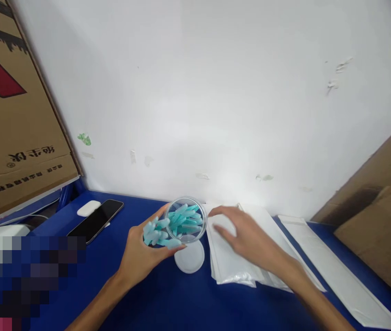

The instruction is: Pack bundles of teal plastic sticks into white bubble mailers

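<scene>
My left hand (147,250) is wrapped round a clear plastic jar (187,201), which is tilted with its round mouth facing me. Many small, slim pale-teal pieces (185,218) fill it, and more of them show through its side by my palm; their exact kind I cannot make out. Just right of the rim hovers my right hand (238,232), slightly blurred, thumb and fingers apart with nothing between them. A round translucent lid (189,258) lies flat on the blue table (167,294) below the jar.
White plastic packets (229,257) lie beneath my right hand, with a long white strip (343,271) farther right. At left are a phone (100,218) and a white case (88,208). Cardboard boxes (19,124) flank both sides, and a white wall (188,101) closes the back.
</scene>
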The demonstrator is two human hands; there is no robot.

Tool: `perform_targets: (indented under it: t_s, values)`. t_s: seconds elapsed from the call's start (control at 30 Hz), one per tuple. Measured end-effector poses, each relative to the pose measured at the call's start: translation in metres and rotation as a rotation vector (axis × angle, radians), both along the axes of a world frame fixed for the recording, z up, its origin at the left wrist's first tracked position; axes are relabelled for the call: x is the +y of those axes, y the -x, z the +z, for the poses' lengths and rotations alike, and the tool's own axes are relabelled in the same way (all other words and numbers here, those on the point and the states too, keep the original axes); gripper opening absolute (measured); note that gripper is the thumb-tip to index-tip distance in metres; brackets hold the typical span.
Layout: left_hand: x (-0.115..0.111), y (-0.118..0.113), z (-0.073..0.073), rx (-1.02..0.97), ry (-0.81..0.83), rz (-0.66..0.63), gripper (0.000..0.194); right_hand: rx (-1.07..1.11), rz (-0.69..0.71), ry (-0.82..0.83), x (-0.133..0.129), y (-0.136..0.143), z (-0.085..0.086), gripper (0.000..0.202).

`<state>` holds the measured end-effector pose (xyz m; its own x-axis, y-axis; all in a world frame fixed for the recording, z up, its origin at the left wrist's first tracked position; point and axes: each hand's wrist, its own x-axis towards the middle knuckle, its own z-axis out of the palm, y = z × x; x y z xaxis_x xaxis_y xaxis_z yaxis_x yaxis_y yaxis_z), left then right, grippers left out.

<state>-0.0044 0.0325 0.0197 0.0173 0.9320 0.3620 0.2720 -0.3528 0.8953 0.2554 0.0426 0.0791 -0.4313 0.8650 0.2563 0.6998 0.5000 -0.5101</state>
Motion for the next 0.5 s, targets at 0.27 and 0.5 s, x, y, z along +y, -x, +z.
perform_targets:
  t_s: [0.27,0.5]
  values:
    - [-0.004,-0.002,-0.006,0.224,-0.15,0.013,0.083,0.009,0.01,-0.252,-0.031,0.016,0.023,0.02]
    - [-0.004,-0.002,-0.009,0.326,-0.238,0.055,0.08,-0.033,-0.069,-0.3,-0.033,0.029,0.008,0.022]
